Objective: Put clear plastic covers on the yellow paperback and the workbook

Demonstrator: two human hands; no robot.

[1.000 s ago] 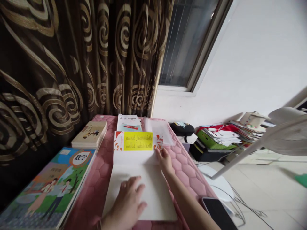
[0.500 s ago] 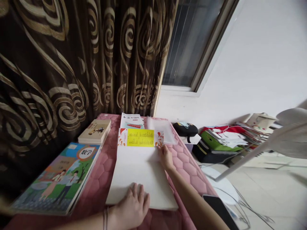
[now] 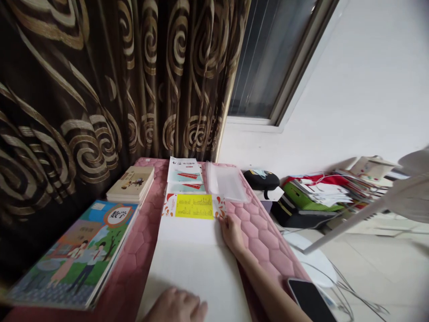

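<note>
A large white sheet [image 3: 196, 264] lies on the pink quilted table top [image 3: 258, 237], its far end a yellow and orange printed flap [image 3: 193, 206]. My right hand [image 3: 232, 232] rests flat on the sheet's right edge just below the flap, fingers stretched out. My left hand [image 3: 179, 306] lies at the sheet's near end, cut off by the bottom of the frame, fingers together and flat on the paper. Neither hand holds anything.
A colourful textbook [image 3: 75, 252] lies at the left, a stack of beige books [image 3: 131, 183] behind it. A white and blue booklet [image 3: 184, 172] and a clear plastic sleeve [image 3: 228, 181] lie at the far end. A phone [image 3: 310, 299] sits at the right edge. A curtain hangs behind; clutter covers the floor.
My left hand has slid back along the sheet toward me to the bottom of the frame. The sheet now lies flatter and nearer. My right hand stays at the right edge.
</note>
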